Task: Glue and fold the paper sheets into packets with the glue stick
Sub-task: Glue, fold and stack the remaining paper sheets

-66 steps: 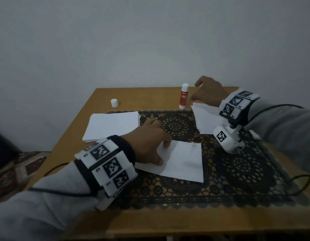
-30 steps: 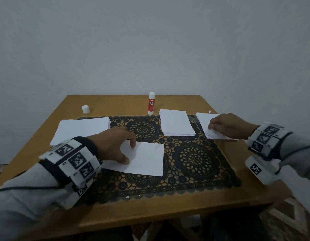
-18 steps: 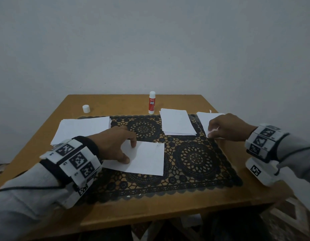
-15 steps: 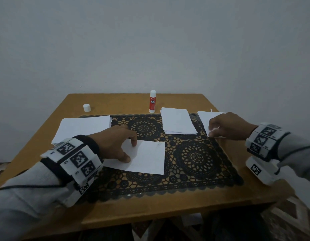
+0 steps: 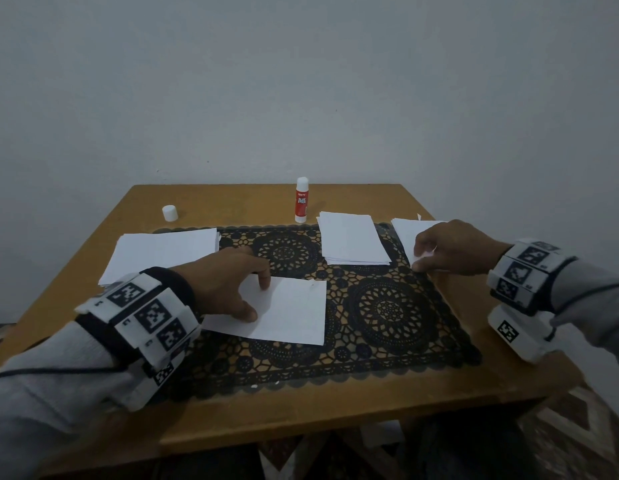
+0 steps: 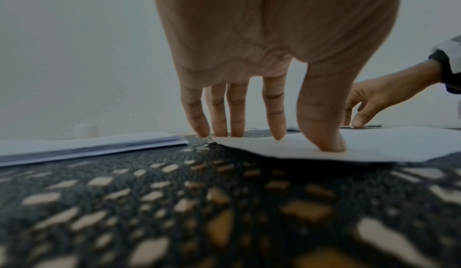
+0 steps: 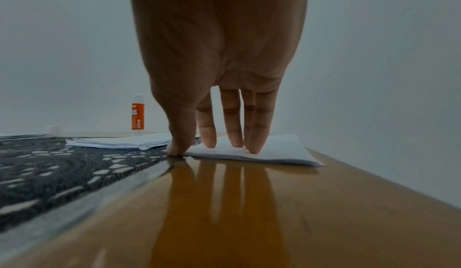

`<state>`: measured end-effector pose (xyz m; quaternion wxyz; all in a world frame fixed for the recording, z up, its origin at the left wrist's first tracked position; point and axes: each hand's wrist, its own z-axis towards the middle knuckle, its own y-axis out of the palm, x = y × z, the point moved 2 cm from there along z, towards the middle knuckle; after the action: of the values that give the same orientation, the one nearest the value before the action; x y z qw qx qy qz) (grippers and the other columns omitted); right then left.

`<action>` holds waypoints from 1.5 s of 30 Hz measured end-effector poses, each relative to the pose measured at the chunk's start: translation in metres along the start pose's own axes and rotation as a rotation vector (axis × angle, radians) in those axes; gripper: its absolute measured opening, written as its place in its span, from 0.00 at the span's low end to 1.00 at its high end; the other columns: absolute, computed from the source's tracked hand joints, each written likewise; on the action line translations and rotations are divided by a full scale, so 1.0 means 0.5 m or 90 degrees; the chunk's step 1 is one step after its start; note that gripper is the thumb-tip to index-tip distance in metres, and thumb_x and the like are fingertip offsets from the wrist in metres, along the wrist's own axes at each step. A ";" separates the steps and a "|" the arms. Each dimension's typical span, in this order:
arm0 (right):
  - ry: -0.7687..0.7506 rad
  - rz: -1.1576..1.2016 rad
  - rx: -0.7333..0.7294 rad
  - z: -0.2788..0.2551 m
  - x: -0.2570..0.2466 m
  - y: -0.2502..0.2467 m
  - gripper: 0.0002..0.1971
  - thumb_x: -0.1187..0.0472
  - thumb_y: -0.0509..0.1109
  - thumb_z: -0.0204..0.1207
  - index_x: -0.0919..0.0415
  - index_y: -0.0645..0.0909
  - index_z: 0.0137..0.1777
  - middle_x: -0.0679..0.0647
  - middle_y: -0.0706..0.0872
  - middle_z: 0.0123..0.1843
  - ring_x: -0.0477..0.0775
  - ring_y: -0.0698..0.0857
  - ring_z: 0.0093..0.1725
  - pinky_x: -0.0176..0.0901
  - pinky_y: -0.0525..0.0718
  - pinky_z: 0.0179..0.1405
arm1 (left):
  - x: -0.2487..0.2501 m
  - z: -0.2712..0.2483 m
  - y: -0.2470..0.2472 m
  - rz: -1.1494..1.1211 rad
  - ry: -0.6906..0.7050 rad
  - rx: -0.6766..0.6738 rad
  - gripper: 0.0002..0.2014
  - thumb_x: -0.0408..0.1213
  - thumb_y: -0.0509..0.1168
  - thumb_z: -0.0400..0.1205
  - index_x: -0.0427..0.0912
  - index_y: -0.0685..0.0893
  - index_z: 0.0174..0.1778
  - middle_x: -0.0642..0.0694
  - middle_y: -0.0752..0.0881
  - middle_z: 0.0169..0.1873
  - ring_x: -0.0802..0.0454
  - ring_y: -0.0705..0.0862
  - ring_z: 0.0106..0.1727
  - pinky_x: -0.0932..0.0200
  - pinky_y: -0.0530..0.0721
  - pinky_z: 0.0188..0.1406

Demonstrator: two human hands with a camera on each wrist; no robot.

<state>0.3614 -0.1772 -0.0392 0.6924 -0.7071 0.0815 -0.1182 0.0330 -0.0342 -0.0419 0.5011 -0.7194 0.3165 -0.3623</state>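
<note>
A single white sheet (image 5: 294,311) lies on the black lace mat (image 5: 387,313), and my left hand (image 5: 257,301) presses it down at its left end. In the left wrist view the straight fingers (image 6: 276,122) and the thumb touch the sheet (image 6: 374,146). My right hand (image 5: 419,257) rests on a small paper pile (image 5: 403,230) at the table's right edge. There the fingers (image 7: 233,132) lie on top and the thumb sits at the pile's (image 7: 284,150) near corner. The red and white glue stick (image 5: 301,200) stands uncapped at the back, in neither hand.
The glue stick's white cap (image 5: 169,213) stands at the back left. A stack of sheets (image 5: 162,251) lies on the left and a second stack (image 5: 351,242) at the mat's back right. The wooden table (image 5: 336,403) ends just right of my right hand. A wall stands behind.
My right hand left the spot beside the glue stick and came down on the right-hand pile, where it stays. My left hand has kept pressing the sheet.
</note>
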 end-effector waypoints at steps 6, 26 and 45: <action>-0.006 -0.010 0.026 0.003 0.003 0.001 0.11 0.50 0.72 0.77 0.55 0.89 0.54 0.51 0.89 0.55 0.51 0.84 0.53 0.38 0.69 0.44 | -0.001 0.001 0.000 0.004 0.000 0.001 0.22 0.48 0.76 0.72 0.55 0.78 0.60 0.51 0.75 0.63 0.53 0.72 0.62 0.58 0.74 0.59; 0.039 0.027 0.080 0.010 0.018 0.009 0.23 0.58 0.70 0.79 0.58 0.67 0.24 0.51 0.70 0.25 0.49 0.68 0.27 0.43 0.62 0.28 | 0.000 -0.004 0.000 -0.008 -0.003 0.013 0.27 0.47 0.76 0.73 0.54 0.74 0.66 0.51 0.74 0.65 0.53 0.71 0.65 0.58 0.73 0.61; -0.097 0.373 0.329 -0.114 -0.158 -0.232 0.05 0.63 0.74 0.76 0.61 0.84 0.40 0.66 0.86 0.33 0.54 0.82 0.33 0.34 0.77 0.35 | 0.022 -0.053 -0.085 -0.313 0.016 0.213 0.24 0.46 0.70 0.78 0.49 0.72 0.68 0.51 0.81 0.59 0.55 0.81 0.59 0.55 0.82 0.60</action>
<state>0.2644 -0.2065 0.0729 0.8558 -0.4635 0.1959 0.1201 0.0207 -0.0438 0.0068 0.5060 -0.6772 0.0749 -0.5289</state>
